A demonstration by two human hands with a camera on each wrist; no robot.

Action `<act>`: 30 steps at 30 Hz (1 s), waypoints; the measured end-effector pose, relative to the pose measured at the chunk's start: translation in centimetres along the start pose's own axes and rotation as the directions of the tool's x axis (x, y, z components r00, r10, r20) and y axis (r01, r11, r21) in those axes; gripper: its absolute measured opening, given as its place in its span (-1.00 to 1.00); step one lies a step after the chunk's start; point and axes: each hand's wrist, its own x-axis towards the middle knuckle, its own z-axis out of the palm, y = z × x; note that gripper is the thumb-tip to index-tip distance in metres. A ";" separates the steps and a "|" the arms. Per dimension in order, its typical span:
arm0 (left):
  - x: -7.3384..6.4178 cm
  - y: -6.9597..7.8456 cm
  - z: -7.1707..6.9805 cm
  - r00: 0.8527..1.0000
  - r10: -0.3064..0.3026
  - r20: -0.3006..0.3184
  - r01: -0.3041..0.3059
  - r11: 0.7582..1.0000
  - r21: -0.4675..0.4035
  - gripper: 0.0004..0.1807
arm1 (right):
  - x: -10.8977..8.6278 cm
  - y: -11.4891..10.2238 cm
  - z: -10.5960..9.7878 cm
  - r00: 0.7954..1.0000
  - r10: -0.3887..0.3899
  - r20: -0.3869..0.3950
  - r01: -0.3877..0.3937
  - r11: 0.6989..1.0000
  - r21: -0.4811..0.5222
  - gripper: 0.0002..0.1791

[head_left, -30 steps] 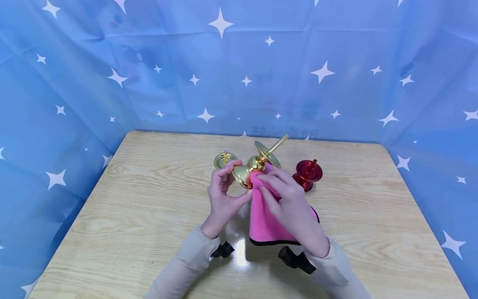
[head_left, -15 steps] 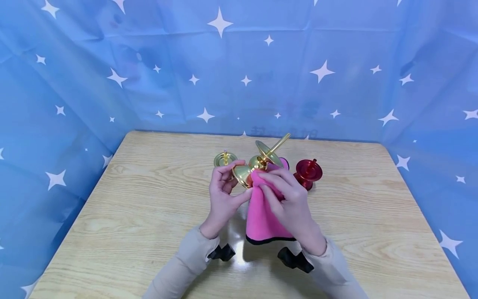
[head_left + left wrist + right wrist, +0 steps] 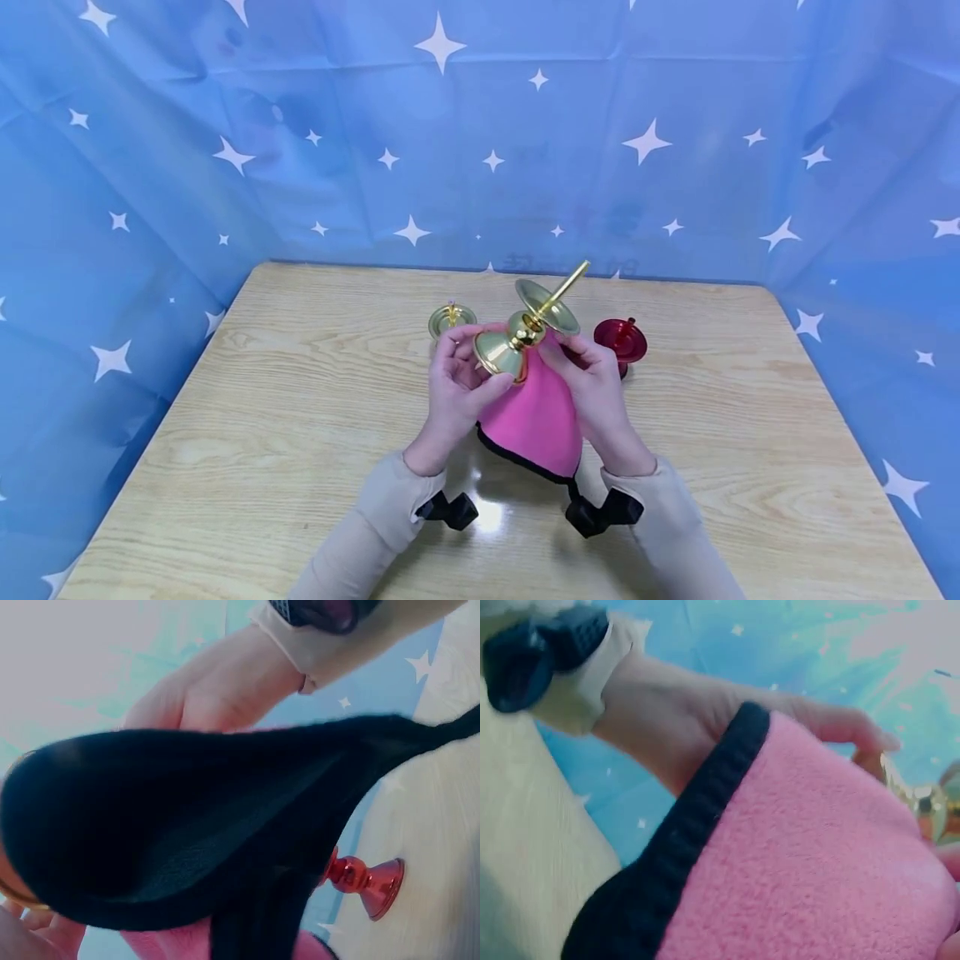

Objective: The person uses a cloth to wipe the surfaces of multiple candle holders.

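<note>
A gold candlestick (image 3: 527, 330) is held tilted above the table, its spike pointing up to the right. My left hand (image 3: 456, 396) grips its flared base, thumb in front and fingers at the far side. My right hand (image 3: 600, 392) pinches a pink cloth (image 3: 543, 417) with black edging behind the candlestick, just under its drip plate. The cloth hangs below, between the hands. In the right wrist view the fleecy cloth (image 3: 810, 855) covers much of the picture. A dark, blurred shape fills the middle of the left wrist view. Some of my right fingertips are hidden by the cloth and candlestick.
Behind my left hand stands a second gold candlestick (image 3: 452, 317), partly covered. A red candlestick (image 3: 621, 340) is upright beyond my right hand. Both stand on the wood-grain table (image 3: 262, 433). A blue curtain with white stars (image 3: 480, 150) surrounds the back and sides.
My right hand has shifted from the candlestick's front to its right and behind, taking the cloth along. The candlestick has risen slightly and moved right; the cloth's lower edge has swung left.
</note>
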 end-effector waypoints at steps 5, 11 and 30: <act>0.4 -0.1 -0.2 0.996 -0.006 -0.093 0.007 1.000 0.007 -0.29 | -0.9 -0.4 0.6 1.000 0.028 0.010 -0.028 0.998 -0.056 -0.73; 0.9 -0.1 -0.3 0.977 -0.049 -0.209 0.052 0.999 0.008 -0.38 | -1.6 0.0 1.4 0.994 0.092 -0.061 -0.084 0.989 0.121 -0.68; 1.2 -0.5 0.0 0.992 -0.090 -0.085 0.102 0.984 0.146 -0.37 | -2.0 1.1 3.1 0.935 0.285 -0.213 -0.166 0.880 0.446 -0.82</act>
